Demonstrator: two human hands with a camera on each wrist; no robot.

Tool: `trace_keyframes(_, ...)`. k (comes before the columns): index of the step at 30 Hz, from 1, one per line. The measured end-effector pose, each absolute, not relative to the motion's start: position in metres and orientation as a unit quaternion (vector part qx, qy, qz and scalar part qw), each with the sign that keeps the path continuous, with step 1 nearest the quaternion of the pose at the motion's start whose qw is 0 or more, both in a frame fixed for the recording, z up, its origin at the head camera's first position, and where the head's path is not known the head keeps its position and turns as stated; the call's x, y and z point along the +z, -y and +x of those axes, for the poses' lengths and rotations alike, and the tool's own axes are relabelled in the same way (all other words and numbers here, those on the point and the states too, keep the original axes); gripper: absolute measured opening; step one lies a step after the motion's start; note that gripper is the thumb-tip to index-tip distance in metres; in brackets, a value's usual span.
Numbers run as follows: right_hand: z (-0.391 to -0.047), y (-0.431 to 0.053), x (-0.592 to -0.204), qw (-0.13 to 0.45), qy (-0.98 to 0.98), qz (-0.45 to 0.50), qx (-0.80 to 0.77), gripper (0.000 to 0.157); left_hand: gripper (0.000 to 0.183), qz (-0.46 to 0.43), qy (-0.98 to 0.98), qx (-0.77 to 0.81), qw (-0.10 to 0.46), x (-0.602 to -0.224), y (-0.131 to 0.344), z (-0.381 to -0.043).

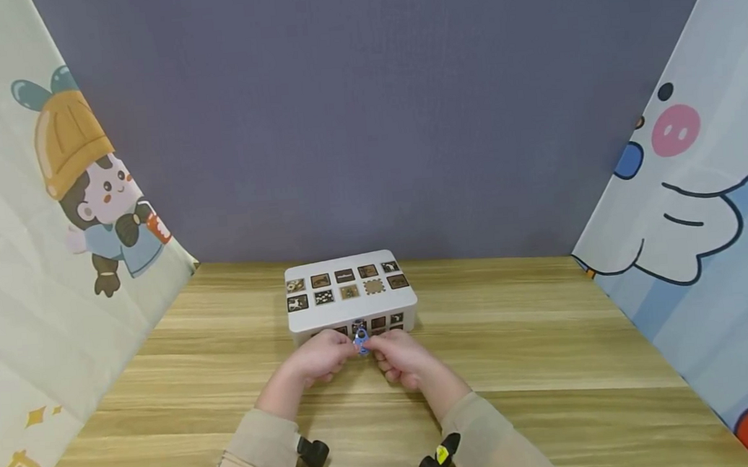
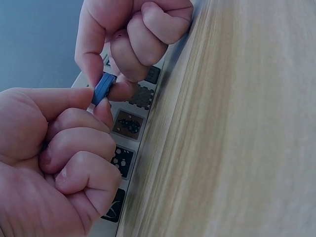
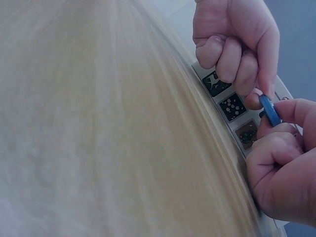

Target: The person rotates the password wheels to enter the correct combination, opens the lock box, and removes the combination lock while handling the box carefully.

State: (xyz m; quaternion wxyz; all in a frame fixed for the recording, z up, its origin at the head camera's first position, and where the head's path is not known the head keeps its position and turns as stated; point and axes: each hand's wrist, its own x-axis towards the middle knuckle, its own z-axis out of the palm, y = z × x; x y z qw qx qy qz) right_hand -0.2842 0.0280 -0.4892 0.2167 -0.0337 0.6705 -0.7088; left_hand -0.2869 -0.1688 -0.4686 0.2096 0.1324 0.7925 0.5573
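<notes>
A small blue padlock [image 1: 361, 342] hangs at the front of a white box [image 1: 353, 309] printed with dark and brown picture squares. My left hand [image 1: 322, 356] pinches the padlock from the left between thumb and forefinger, its other fingers curled in. From the other side, my right hand [image 1: 403, 356] pinches it too. The left wrist view gives the padlock's blue body [image 2: 102, 89] edge-on between both hands' fingertips. In the right wrist view the blue padlock [image 3: 269, 109] sits close to the box's front wall, partly covered by fingers.
The box, its lid down, stands on a wood-grain table [image 1: 525, 339] near the grey back wall [image 1: 366, 118]. Cartoon-printed sheets flank the table, a pale one [image 1: 9, 237] at left and a blue-and-white one [image 1: 727, 252] at right.
</notes>
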Motion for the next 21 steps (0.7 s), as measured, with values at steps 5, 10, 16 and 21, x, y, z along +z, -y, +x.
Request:
trace_keyframes(5, -0.2848, -0.0275, -0.4896, 0.217, -0.67, -0.03, -0.71, 0.021, 0.022, 0.13, -0.793, 0.557, 0.209, -0.468, 0.1684, -0.2861)
trace_keyframes(10, -0.2843, -0.0276, -0.4898, 0.218, -0.669, -0.032, -0.71, 0.022, 0.021, 0.125, -0.797, 0.554, 0.207, -0.4672, 0.1676, -0.2854)
trace_keyframes(16, -0.2842, -0.0281, -0.4904, 0.216, -0.672, -0.033, -0.707, 0.027, 0.021, 0.123, -0.803, 0.547, 0.203, -0.4669, 0.1672, -0.2853)
trace_keyframes(21, -0.2839, -0.028, -0.4896, 0.215, -0.675, -0.032, -0.705, 0.029, 0.022, 0.123, -0.802, 0.547, 0.206, -0.4652, 0.167, -0.2848)
